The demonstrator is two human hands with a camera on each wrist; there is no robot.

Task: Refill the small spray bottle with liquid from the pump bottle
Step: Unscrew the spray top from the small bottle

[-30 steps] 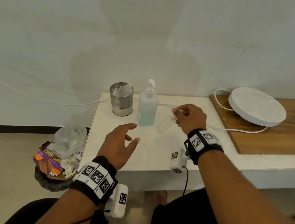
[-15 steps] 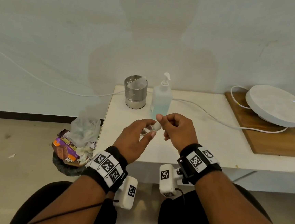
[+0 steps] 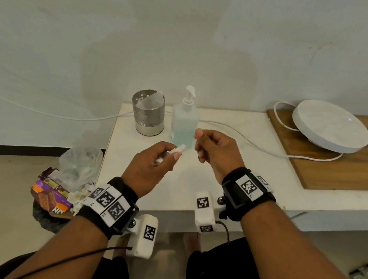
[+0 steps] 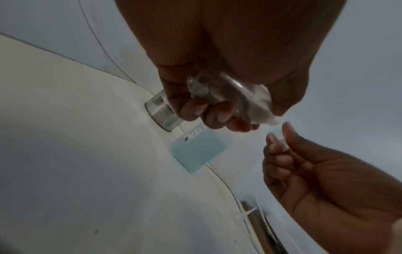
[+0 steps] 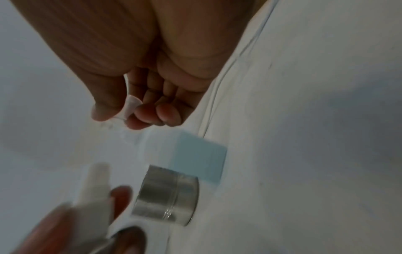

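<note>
My left hand [image 3: 170,156] grips the small clear spray bottle [image 3: 181,149] just above the table, its white nozzle end [image 4: 264,110] poking out past my thumb. The bottle [image 5: 95,185] is blurred in the right wrist view. My right hand [image 3: 200,140] is a little to the right, apart from the bottle. It pinches a small clear cap [image 4: 276,137] between thumb and forefinger; the cap [image 5: 130,106] also shows in the right wrist view. The pump bottle [image 3: 184,121] of pale blue liquid stands upright just behind both hands, untouched.
A perforated steel cup [image 3: 148,114] stands left of the pump bottle on the white table [image 3: 132,161]. A white cable [image 3: 245,140] runs to a round white device [image 3: 331,127] on a wooden board [image 3: 342,171]. A full rubbish bin [image 3: 63,186] sits on the floor at left.
My right hand brought the spray bottle off the table to my left hand, which took it. The hands have now drawn apart, with the clear cap off in my right fingers.
</note>
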